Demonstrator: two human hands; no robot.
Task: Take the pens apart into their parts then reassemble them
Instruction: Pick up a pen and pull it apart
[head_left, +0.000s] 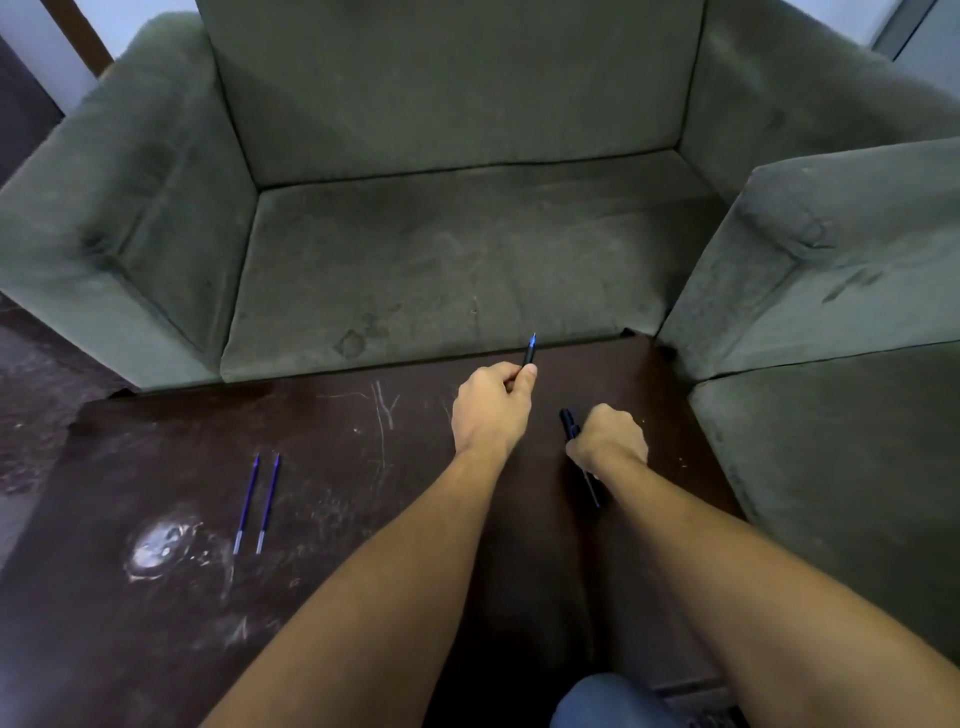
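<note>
Disassembly: left hand fingers grip a black, blue-tipped plastic pen section; right hand fingers grip probably its black barrel; next, lay both down.

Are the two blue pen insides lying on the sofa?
No, the two blue refills lie side by side on the dark table, not on the sofa.

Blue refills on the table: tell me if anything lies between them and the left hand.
Nothing visible does. The blue refills lie side by side on the table, off to the left of the left hand, with only bare tabletop between. That hand grips a pen piece, though.
</note>
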